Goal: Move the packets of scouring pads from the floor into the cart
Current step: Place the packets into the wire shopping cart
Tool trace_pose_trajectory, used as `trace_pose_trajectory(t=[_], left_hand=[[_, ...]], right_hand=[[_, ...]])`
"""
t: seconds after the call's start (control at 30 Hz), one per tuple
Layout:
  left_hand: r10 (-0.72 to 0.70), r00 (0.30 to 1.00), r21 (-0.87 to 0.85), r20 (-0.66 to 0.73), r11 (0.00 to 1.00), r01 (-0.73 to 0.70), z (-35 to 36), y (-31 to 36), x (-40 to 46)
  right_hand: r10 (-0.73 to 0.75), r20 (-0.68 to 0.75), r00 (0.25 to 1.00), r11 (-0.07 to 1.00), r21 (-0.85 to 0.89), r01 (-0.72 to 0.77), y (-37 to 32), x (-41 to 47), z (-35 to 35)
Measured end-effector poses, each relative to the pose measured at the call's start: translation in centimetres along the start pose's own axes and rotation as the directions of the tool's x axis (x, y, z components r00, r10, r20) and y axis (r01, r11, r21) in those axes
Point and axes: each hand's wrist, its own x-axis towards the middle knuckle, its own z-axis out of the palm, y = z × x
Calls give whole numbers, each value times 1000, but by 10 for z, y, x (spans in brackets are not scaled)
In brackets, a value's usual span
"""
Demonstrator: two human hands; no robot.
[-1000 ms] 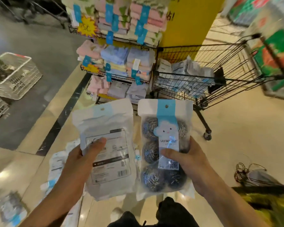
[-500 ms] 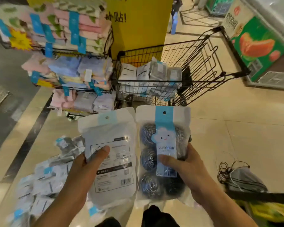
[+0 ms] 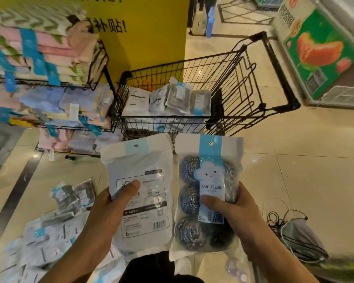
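Shop floor (image 3: 294, 180): two hands (image 3: 102, 217) (image 3: 239, 217), two packets (image 3: 139, 180) (image 3: 208, 193).

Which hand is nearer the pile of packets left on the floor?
Left. The left hand, gripping a back-facing packet, is just right of the floor pile; the right hand, gripping the front-facing packet, is farther right.

A shop — wire cart (image 3: 223, 78), banded towels on racks (image 3: 39, 56), a chest freezer (image 3: 323, 58)

two packets (image 3: 207, 193) held upright, cart (image 3: 274, 64) part-filled
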Motion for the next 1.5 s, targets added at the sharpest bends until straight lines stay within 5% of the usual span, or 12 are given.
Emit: trace_pose_trajectory(t=[0.63, 0.97, 1.17, 1.5], left_hand=[[-2, 989, 71, 146, 997, -9, 89, 145, 235], [-35, 993, 130, 116, 991, 19, 163, 198, 343], [-43, 999, 104, 0, 994, 43, 200, 207, 393], [-137, 989, 159, 54, 979, 127, 249, 195, 536]], right_hand=[[56, -118, 991, 997, 58, -49, -138, 202, 2], [93, -34, 995, 992, 87, -90, -190, 341, -23], [106, 1, 994, 993, 49, -105, -206, 414, -28], [99, -75, 992, 995, -9, -99, -198, 558, -5]])
